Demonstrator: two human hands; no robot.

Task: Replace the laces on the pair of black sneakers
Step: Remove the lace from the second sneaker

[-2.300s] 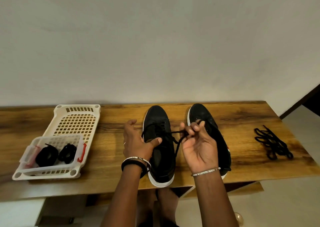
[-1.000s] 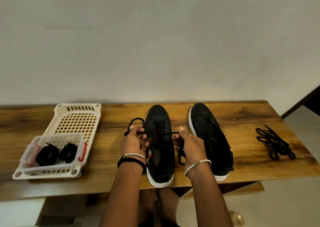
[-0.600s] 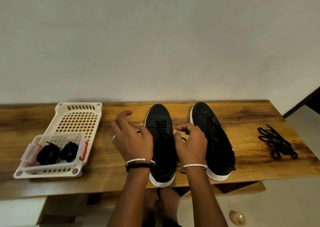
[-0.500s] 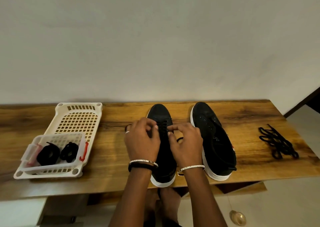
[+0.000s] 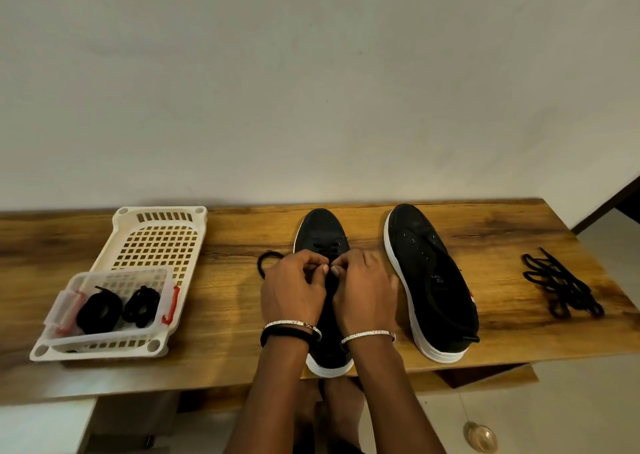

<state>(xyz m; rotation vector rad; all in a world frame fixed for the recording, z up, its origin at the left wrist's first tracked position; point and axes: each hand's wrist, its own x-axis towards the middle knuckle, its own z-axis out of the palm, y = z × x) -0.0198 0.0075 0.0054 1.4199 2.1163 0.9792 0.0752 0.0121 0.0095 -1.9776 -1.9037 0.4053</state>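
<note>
1. a black canvas sneaker with a white sole stood near the middle of the long brown wooden table, toe toward the wall and heel at the near edge.
2. the left hand lay over its eyelets with the fingers curled in. a thin black lace looped out onto the wood from under that hand, which gripped it.
3. the right hand sat just beside it, fingers bent, fingertips meeting the left's above the tongue. whether they pinched the lace could not be told.
4. the second black sneaker, its eyelets showing, stood just to the right, not touching the first.
5. a loose heap of black laces lay near the table's right end.
6. a white perforated plastic basket at the left held a small clear plastic box with red clips, and two coiled black laces lay inside the box.
</note>
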